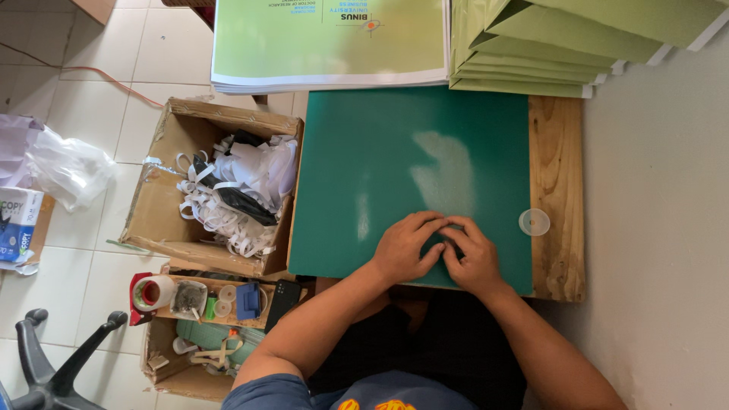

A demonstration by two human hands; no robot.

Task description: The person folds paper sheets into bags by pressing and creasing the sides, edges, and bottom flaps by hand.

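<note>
My left hand (404, 248) and my right hand (471, 257) rest close together on the near part of a dark green cutting mat (380, 144) that covers a wooden table (556, 190). The fingertips of both hands meet and curl inward over a small spot on the mat. Whatever lies between the fingers is too small or hidden to make out. A small clear round lid (534, 222) sits on the bare wood just right of my right hand.
Stacks of light green printed covers (326, 38) and folded green sheets (562, 45) lie at the far edge. Left of the table a cardboard box (159, 205) holds paper offcuts. A tape dispenser (152, 293), small tools, a plastic bag (68, 171) and an office-chair base (53, 364) stand on the floor.
</note>
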